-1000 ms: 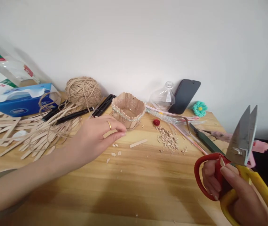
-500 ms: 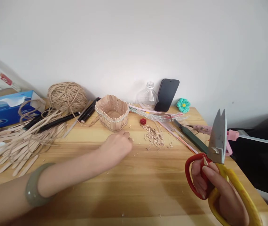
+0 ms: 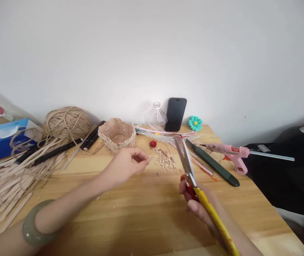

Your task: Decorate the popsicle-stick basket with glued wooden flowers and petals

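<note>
My left hand [image 3: 130, 161], at the end of an arm with a green bangle, pinches a small pale piece of wooden stick [image 3: 150, 159]. Just behind it stands a small basket [image 3: 117, 137] of wooden stick pieces with a silvery trim round it. In my right hand [image 3: 194, 204] are scissors [image 3: 187, 165] with red and yellow handles, their blades pointing up and away from me. The blades look nearly closed and are a little smeared by motion. Wood chips [image 3: 165, 159] lie in a heap between the hands, beside a small red rose [image 3: 153, 143].
To the left are a ball of twine [image 3: 68, 122], a blue tissue box [image 3: 5, 140] and many craft sticks [image 3: 13, 188]. A phone [image 3: 176, 114], a clear bottle top [image 3: 155, 117] and a teal flower [image 3: 195, 123] stand by the wall. Right: a dark green cutter [image 3: 213, 161] and pink glue gun [image 3: 232, 153].
My right hand has brought the scissors leftward, towards the middle. My left hand has turned, and a small piece of stick now shows at its fingertips. The whole view has shifted slightly.
</note>
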Motion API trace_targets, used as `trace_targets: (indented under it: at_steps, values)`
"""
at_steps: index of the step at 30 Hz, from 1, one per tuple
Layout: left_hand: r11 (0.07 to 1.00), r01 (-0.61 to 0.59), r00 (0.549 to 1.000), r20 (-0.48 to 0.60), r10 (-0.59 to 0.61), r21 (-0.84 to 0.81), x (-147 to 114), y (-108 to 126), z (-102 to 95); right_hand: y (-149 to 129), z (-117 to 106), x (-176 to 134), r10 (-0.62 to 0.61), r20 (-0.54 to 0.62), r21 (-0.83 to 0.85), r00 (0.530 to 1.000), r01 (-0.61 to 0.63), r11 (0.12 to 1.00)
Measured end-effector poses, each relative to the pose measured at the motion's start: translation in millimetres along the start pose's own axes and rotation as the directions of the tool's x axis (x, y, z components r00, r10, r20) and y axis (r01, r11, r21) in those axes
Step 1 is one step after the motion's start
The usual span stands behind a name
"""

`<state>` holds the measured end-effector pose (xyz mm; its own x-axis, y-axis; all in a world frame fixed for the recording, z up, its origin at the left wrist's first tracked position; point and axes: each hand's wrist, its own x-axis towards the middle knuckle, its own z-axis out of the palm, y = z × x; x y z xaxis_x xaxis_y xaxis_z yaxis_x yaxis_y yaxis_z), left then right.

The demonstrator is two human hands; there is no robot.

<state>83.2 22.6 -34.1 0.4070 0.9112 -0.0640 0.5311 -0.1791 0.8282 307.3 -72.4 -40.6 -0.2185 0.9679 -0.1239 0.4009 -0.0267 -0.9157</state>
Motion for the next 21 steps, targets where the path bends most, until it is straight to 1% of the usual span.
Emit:
trace_targets:
  at_steps: [1,2,3,5,8,11,15,21]
  values:
    - [0.978,0.05,0.999,0.014,-0.048,-0.204,-1.1,5.1,-0.5,-3.6,1.8,1.8,0.006,0.014,-0.033,1.0,-0.006,0.999]
    - [0.918,0.093,0.996,0.037,-0.086,-0.385,-2.5,10.3,-1.2,-7.4,4.0,3.7,0.013,0.023,-0.058,1.0,-0.012,0.998]
    - [0.85,0.121,0.993,0.062,-0.104,-0.512,-4.1,15.4,-2.0,-11.0,6.4,5.7,0.017,0.028,-0.073,0.999,-0.015,0.997]
    - [0.776,0.128,0.992,0.077,-0.103,-0.617,-8.1,24.1,-3.5,-16.6,11.9,9.8,0.022,0.031,-0.07,0.999,-0.02,0.997]
    - [0.73,0.116,0.993,0.07,-0.093,-0.673,-15.0,31.8,-4.8,-18.4,19.9,15.1,0.016,0.043,-0.012,0.999,-0.015,1.0]
    - [0.703,0.121,0.993,0.078,-0.093,-0.701,-21.6,34.3,-5.3,-16.0,25.8,17.4,-0.007,0.067,0.039,0.998,0.005,0.999]
    - [0.683,0.143,0.988,0.061,-0.143,-0.716,-26.6,35.2,-6.3,-18.4,31.5,17.0,-0.026,0.074,0.053,0.997,0.022,0.998]
    - [0.677,0.132,0.986,0.029,-0.162,-0.724,-28.1,36.1,-10.3,-24.0,39.8,18.4,0.007,0.048,0.131,0.999,-0.013,0.991]
